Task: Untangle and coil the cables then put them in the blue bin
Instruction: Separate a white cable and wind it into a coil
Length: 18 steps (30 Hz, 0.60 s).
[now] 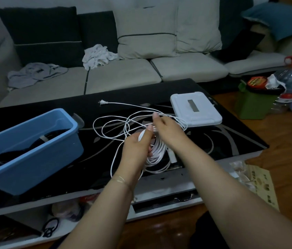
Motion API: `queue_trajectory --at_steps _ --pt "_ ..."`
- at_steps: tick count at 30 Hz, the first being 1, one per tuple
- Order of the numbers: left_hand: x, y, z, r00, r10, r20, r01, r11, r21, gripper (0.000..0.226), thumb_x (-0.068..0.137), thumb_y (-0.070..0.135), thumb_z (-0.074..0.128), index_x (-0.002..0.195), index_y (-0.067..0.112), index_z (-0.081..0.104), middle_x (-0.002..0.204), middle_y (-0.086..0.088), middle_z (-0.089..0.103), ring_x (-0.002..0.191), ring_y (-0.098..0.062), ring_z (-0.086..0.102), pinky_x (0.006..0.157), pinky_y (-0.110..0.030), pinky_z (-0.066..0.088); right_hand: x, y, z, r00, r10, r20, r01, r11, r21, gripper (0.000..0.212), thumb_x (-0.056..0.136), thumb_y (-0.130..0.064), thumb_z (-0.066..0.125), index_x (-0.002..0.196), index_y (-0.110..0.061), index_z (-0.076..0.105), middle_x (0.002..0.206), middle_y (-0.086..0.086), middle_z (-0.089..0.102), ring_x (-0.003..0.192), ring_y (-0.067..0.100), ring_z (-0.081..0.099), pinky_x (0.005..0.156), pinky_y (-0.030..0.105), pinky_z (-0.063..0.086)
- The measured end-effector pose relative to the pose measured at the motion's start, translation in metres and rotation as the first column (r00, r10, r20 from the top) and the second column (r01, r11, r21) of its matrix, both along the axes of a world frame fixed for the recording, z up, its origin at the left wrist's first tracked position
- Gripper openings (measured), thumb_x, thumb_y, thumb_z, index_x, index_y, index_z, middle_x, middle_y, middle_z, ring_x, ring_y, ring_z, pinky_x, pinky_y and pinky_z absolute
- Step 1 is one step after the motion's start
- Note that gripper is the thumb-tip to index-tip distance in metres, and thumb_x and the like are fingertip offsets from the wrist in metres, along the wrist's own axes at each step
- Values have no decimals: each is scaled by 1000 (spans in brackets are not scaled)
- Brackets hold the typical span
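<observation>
While the white cable is only part-coiled, the entries below record the head view, the sole view.

Left hand: left hand (138, 146), at 6 o'clock of the table top, fingers and thumb curled round a bundle of finished turns.

Right hand: right hand (165, 130), just at 2 o'clock of the left, pinching a free strand of the same cable near the thumb of the other hand.

Cable: thin white round-section power cable (116, 126), smooth plastic sheath; coiled loops hang below the left hand, loose loops lie crossed over one another on the table at 10 to 12 o'clock of the hands.

Plug: white two-pin plug (102, 102) at the far end, lying flat at 11 o'clock, well apart from the hands.

Bin: light blue rectangular plastic bin (34, 141), at 9 o'clock, holding dark cables; smooth, rigid walls.

Table: glossy black glass table (231, 137) with grey leaf pattern.

Box: white rounded plastic tissue box (195, 109), at 1 o'clock, touching or overlapping one loose loop.

Risk, judged: crossed loops may pull into a knot if drawn fast; a loop may catch the box corner; the plug may skid off the slick glass; the held turns may slip and spring open.
</observation>
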State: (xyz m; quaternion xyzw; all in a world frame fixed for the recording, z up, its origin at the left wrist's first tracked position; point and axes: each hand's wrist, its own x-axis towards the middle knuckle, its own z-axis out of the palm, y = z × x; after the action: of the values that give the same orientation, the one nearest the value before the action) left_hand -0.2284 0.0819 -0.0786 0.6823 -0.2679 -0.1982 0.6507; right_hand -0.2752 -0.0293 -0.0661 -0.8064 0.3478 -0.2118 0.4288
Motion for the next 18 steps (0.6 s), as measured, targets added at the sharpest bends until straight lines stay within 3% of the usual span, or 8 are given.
queue_trajectory --at_steps 2,5,11,15,18 --pt "5 -5 -3 995 14 101 -20 998 62 52 95 41 56 84 -9 62 42 7 44 37 -6 40 39 -14 34 -7 -30 0 984 -100 -148 87 992 -92 39 97 -51 41 99 -15 55 105 6 59 101 25 56 81 34 40" --pt "9 -7 -6 979 4 205 -26 994 108 53 93 47 56 80 -4 58 52 0 48 42 -10 43 42 -18 35 -30 -71 -3 871 -327 -367 238 934 -267 45 91 -45 58 121 -13 50 127 14 46 116 36 47 88 41 42" --pt "20 -10 -4 965 11 261 -50 989 142 41 93 48 56 70 15 57 55 8 54 52 -14 51 56 -36 46 -51 -94 -35 760 -330 -560 146 926 -347 49 88 -46 63 122 -15 45 128 13 34 116 36 42 81 39 42" --pt "29 -7 -5 956 36 291 -81 986 145 44 93 49 54 78 8 61 65 -5 61 56 -17 54 59 -40 49 -41 -105 -42 779 -344 -525 137 910 -392 44 88 -39 66 118 -10 50 123 14 42 109 35 50 76 37 41" --pt "37 -3 -8 947 51 318 -107 981 161 42 92 50 54 71 14 58 58 4 56 52 -14 53 53 -34 43 -35 -109 -45 817 -346 -461 171 909 -380 46 83 -34 73 110 -6 48 115 15 51 105 36 53 69 35 39"
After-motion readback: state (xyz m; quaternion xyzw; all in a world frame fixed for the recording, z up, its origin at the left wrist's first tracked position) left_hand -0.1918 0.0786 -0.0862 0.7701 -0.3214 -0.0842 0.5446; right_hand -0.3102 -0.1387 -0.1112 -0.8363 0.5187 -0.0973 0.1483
